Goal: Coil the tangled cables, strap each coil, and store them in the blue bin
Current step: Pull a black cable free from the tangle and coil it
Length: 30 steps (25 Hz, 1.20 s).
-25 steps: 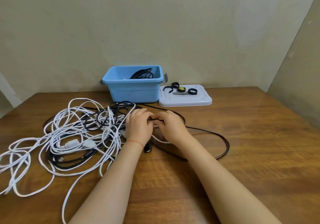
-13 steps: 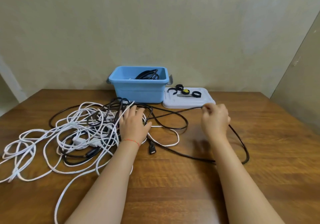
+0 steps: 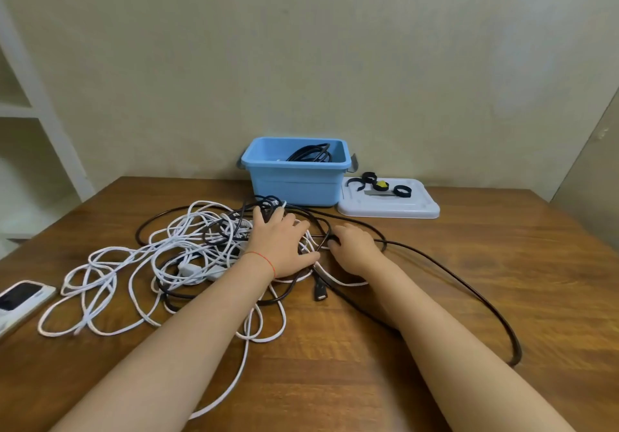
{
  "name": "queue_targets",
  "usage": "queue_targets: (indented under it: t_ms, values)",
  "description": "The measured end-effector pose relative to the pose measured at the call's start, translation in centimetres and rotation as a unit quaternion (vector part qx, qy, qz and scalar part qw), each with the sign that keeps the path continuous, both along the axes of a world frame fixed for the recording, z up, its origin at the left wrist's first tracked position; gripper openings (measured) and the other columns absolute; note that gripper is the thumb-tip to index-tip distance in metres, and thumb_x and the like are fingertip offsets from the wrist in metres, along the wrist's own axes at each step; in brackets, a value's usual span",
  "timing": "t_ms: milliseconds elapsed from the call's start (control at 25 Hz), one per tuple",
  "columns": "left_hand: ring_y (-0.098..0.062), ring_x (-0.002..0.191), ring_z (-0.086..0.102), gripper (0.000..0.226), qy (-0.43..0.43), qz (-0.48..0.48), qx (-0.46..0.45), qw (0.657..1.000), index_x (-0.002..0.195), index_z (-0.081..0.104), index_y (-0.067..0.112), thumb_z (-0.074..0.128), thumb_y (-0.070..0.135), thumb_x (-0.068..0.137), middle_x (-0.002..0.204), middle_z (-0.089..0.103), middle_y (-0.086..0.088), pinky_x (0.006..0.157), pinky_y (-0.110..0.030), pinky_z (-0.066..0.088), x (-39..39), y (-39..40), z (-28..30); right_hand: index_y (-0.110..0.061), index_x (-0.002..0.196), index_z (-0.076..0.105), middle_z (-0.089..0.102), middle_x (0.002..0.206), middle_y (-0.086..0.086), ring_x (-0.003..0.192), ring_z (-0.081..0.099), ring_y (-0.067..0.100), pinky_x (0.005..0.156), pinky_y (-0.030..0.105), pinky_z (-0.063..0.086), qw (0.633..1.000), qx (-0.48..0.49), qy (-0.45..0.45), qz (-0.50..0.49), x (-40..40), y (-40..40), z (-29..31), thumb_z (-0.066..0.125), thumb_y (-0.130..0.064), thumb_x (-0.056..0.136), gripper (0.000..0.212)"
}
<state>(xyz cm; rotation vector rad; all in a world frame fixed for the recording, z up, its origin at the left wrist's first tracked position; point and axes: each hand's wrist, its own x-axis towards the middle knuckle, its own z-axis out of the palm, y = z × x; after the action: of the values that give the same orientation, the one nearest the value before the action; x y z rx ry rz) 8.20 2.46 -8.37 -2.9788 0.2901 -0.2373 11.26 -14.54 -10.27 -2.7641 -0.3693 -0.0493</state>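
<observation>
Fingers of left hand point(image 3: 281, 247) lie spread on the cable tangle point(image 3: 187, 254); right hand point(image 3: 355, 247) fingers curl around the black cable point(image 3: 469, 287) just beside them.

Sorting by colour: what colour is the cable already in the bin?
Black; the coiled cable shows in the head view, inside the blue bin.

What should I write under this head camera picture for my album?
Left hand presses the tangled cables while right hand grips a black cable near the blue bin.
</observation>
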Motion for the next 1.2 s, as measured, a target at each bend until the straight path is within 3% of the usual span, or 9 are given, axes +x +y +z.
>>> queue_targets:
  t_ms: [120, 240, 400, 560, 760, 840, 1000, 1120, 1200]
  values:
    - [-0.027, 0.139, 0.026, 0.047, -0.006, -0.004, -0.027, 1.000, 0.146, 0.036, 0.039, 0.031, 0.049, 0.101, 0.146, 0.043, -0.002, 0.108, -0.060, 0.028, -0.1, 0.4, -0.4, -0.016, 0.112, 0.065, 0.057, 0.110, 0.005, 0.105, 0.055, 0.024, 0.094, 0.042, 0.049, 0.999, 0.039, -0.013, -0.006, 0.2, 1.6, 0.3, 0.059, -0.027, 0.096, 0.021]
    - [-0.030, 0.131, 0.028, 0.044, 0.015, 0.012, -0.032, 0.999, 0.143, 0.037, 0.039, 0.036, 0.031, 0.100, 0.139, 0.040, -0.008, 0.103, -0.055, 0.032, 0.1, 0.3, -0.6, -0.019, 0.106, 0.070, 0.064, 0.104, 0.003, 0.096, 0.060, 0.021, 0.086, 0.038, 0.053, 0.997, 0.076, -0.002, 0.015, -0.3, 2.2, 0.6, 0.059, -0.021, 0.096, 0.015]
    - [-0.030, 0.127, 0.032, 0.027, -0.036, 0.038, -0.082, 0.995, 0.123, 0.046, 0.024, 0.041, 0.027, 0.097, 0.132, 0.045, -0.008, 0.100, -0.056, 0.036, 0.0, -0.1, -0.3, -0.016, 0.098, 0.067, 0.062, 0.103, 0.004, 0.090, 0.060, 0.022, 0.082, 0.040, 0.054, 0.993, 0.102, -0.051, -0.031, -0.5, 2.5, 1.6, 0.055, -0.020, 0.097, 0.013]
    - [-0.025, 0.125, 0.040, 0.025, -0.132, 0.081, -0.120, 0.981, 0.123, 0.047, 0.024, 0.041, 0.026, 0.098, 0.130, 0.051, -0.001, 0.101, -0.059, 0.035, -0.1, 2.5, -0.1, -0.017, 0.100, 0.058, 0.063, 0.100, 0.003, 0.090, 0.060, 0.023, 0.078, 0.040, 0.054, 0.963, 0.202, -0.070, -0.164, -0.2, 0.6, 3.2, 0.052, -0.015, 0.098, 0.007]
    - [-0.027, 0.137, 0.029, 0.036, -0.029, 0.136, -0.106, 0.985, 0.135, 0.045, 0.024, 0.035, 0.030, 0.100, 0.144, 0.043, -0.005, 0.110, -0.064, 0.024, 0.2, 3.6, 1.0, -0.019, 0.113, 0.063, 0.069, 0.105, 0.003, 0.093, 0.062, 0.029, 0.086, 0.042, 0.051, 0.924, 0.244, -0.142, -0.259, -0.3, -3.6, 3.9, 0.044, -0.010, 0.099, 0.026]
    - [-0.029, 0.142, 0.021, 0.041, 0.005, 0.126, -0.071, 0.989, 0.134, 0.050, 0.026, 0.032, 0.033, 0.099, 0.150, 0.035, -0.008, 0.113, -0.066, 0.015, 0.0, 2.2, 1.6, -0.015, 0.113, 0.064, 0.069, 0.105, 0.006, 0.093, 0.062, 0.028, 0.089, 0.044, 0.050, 0.919, 0.258, -0.153, -0.255, -0.2, -4.5, 3.9, 0.042, -0.009, 0.099, 0.026]
    - [-0.021, 0.138, 0.033, 0.042, -0.117, 0.015, -0.139, 0.983, 0.129, 0.060, 0.024, 0.035, 0.037, 0.098, 0.143, 0.047, -0.002, 0.118, -0.052, 0.011, -0.3, -1.5, 2.4, -0.017, 0.112, 0.059, 0.067, 0.108, 0.008, 0.095, 0.060, 0.025, 0.084, 0.039, 0.050, 0.946, 0.267, -0.055, -0.173, -1.1, -5.2, 4.5, 0.047, -0.022, 0.098, 0.019]
    - [-0.020, 0.136, 0.039, 0.048, -0.017, -0.094, -0.214, 0.972, 0.144, 0.045, 0.028, 0.047, 0.037, 0.097, 0.146, 0.046, 0.002, 0.113, -0.043, 0.029, -0.4, -3.8, 1.9, -0.023, 0.111, 0.069, 0.069, 0.100, -0.002, 0.090, 0.060, 0.015, 0.078, 0.032, 0.049, 0.983, 0.168, 0.013, -0.080, -2.1, -5.5, 4.4, 0.060, -0.043, 0.094, 0.027]
    - [-0.023, 0.136, 0.039, 0.058, 0.062, -0.077, -0.168, 0.981, 0.150, 0.032, 0.036, 0.049, 0.036, 0.095, 0.146, 0.044, 0.001, 0.110, -0.048, 0.032, -0.7, -4.5, 0.5, -0.016, 0.107, 0.073, 0.068, 0.089, -0.002, 0.080, 0.057, 0.013, 0.066, 0.028, 0.042, 0.984, 0.167, 0.014, -0.060, -2.3, -5.6, 4.0, 0.059, -0.036, 0.097, 0.026]
